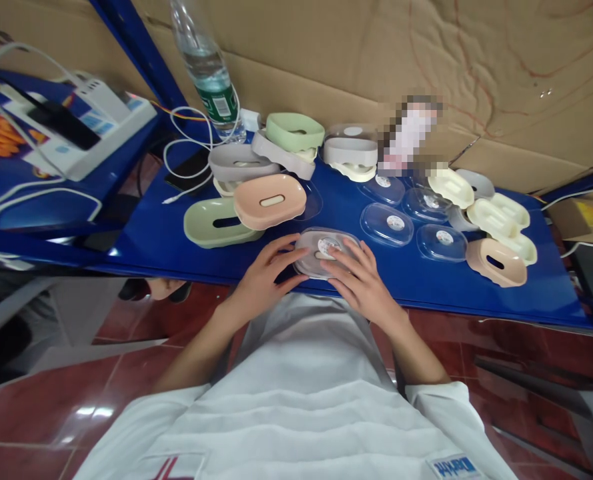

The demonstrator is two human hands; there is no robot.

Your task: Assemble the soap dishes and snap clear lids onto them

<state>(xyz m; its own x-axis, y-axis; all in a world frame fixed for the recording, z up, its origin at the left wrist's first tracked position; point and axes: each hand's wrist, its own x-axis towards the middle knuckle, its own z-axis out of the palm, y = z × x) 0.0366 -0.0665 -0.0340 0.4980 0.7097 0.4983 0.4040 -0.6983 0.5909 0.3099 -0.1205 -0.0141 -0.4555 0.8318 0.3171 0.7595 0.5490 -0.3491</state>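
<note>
At the front edge of the blue table, a grey soap dish [306, 261] lies under a clear lid [321, 235] with a round white sticker. My left hand [269, 272] grips its left side, thumb near the front edge. From the right, my right hand [363, 277] spreads its fingers over the lid and the right rim. Just beyond my left hand, a peach soap dish [271, 189] overlaps a green soap dish [203, 223]. Whether the lid is fully seated on the grey dish cannot be made out.
Loose clear lids [387, 224] lie right of my hands, beside stacked cream trays [496, 217] and a peach dish [497, 261]. Behind stand more dishes [296, 130], a water bottle [216, 100] and a white cable [186, 143]. A power strip [83, 150] sits at left. Cardboard [326, 60] backs the table.
</note>
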